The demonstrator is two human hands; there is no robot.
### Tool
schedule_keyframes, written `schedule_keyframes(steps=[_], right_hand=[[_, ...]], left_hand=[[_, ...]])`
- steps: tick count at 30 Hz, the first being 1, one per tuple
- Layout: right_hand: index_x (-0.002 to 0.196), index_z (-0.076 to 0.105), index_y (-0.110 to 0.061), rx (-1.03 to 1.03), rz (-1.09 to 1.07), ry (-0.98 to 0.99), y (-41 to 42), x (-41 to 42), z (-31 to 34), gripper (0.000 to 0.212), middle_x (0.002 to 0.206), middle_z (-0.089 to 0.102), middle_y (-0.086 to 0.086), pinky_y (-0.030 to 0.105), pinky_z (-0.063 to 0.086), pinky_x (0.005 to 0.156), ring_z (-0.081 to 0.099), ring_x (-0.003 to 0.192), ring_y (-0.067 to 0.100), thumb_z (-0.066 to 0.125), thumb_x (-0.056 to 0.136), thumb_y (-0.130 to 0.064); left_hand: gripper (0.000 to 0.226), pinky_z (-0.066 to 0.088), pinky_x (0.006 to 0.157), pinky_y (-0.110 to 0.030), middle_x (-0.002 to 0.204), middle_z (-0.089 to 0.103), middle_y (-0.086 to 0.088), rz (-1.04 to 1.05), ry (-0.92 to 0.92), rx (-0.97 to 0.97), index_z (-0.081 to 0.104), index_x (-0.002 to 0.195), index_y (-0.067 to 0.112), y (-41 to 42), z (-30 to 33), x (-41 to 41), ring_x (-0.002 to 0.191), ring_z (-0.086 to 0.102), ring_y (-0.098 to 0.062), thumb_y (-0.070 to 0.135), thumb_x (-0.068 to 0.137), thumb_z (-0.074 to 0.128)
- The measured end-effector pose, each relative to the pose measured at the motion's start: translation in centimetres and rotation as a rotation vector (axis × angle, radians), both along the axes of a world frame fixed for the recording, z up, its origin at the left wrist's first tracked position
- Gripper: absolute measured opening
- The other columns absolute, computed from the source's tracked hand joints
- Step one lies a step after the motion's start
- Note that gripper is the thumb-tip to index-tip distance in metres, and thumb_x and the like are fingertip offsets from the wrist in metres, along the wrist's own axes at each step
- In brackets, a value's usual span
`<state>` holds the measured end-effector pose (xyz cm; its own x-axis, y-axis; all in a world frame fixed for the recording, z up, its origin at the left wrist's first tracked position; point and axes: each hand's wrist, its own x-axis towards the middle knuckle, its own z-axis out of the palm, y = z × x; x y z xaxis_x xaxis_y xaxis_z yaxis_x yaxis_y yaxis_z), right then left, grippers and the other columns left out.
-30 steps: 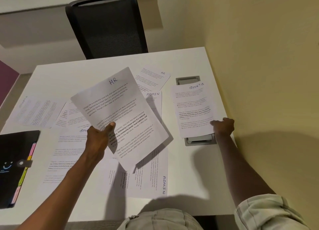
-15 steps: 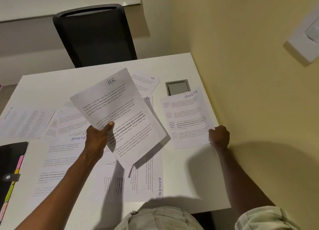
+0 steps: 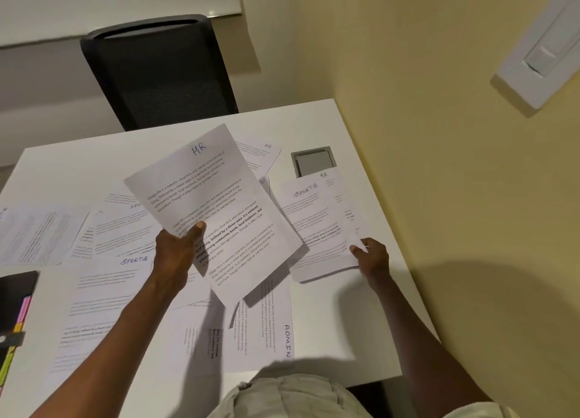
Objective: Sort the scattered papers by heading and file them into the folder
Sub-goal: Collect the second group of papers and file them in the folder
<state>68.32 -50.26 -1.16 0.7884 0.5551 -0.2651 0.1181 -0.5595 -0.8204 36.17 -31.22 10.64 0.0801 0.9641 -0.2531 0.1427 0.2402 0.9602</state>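
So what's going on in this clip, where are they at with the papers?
A person is mid-sort at a white table. The left hand holds up a white printed sheet headed HR; the right hand pinches a sheet headed SPORTS near the table's right edge. Other sheets lie scattered, and the black folder with coloured tabs sits at the left edge.

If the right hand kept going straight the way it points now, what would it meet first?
The right hand already pinches the SPORTS sheet. Pushing on up the table, it would probably reach the HR sheet showing beneath, then the grey cable hatch; depth is unclear.
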Motion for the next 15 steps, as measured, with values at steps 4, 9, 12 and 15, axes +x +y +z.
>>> schedule_keyframes(steps=[4,9,12,15], right_hand=[[0.100,0.066,0.006,-0.290,0.074,0.018,0.4,0.1,-0.3,0.033,0.101,0.069,0.018,0.030,0.046,0.071,0.065,0.096,0.035,0.069,0.087,-0.025],[0.114,0.056,0.004,-0.483,-0.003,-0.316,2.2,1.5,0.4,0.045,0.115,0.061,0.023,0.041,0.052,0.080,0.058,0.107,0.038,0.062,0.091,-0.035],[0.128,0.045,0.004,-0.560,0.036,-0.276,3.9,3.1,0.5,0.065,0.130,0.047,0.024,0.046,0.050,0.093,0.047,0.122,0.037,0.067,0.088,-0.043],[0.130,0.041,0.003,-0.632,0.083,-0.251,5.1,4.1,0.3,0.075,0.134,0.041,0.021,0.048,0.048,0.095,0.042,0.126,0.036,0.070,0.084,-0.049]], left_hand=[[0.020,0.049,0.070,-0.027,0.093,0.074,0.014,-0.003,0.008,-0.005,0.067,0.105,0.028,0.1,0.1,-0.2,0.087,0.068,-0.009,0.014,0.091,0.071],[0.020,0.049,0.069,-0.026,0.086,0.075,0.019,0.002,0.022,-0.025,0.066,0.098,0.031,-0.1,-0.3,-0.6,0.084,0.068,-0.009,0.013,0.091,0.071],[0.020,0.050,0.068,-0.027,0.087,0.075,0.017,0.011,0.031,-0.038,0.065,0.100,0.031,-0.2,-0.7,-0.9,0.085,0.068,-0.011,0.015,0.091,0.071],[0.022,0.051,0.070,-0.029,0.094,0.075,0.013,0.006,0.026,-0.044,0.065,0.106,0.029,-0.3,-0.8,-1.1,0.087,0.070,-0.012,0.014,0.092,0.070]])
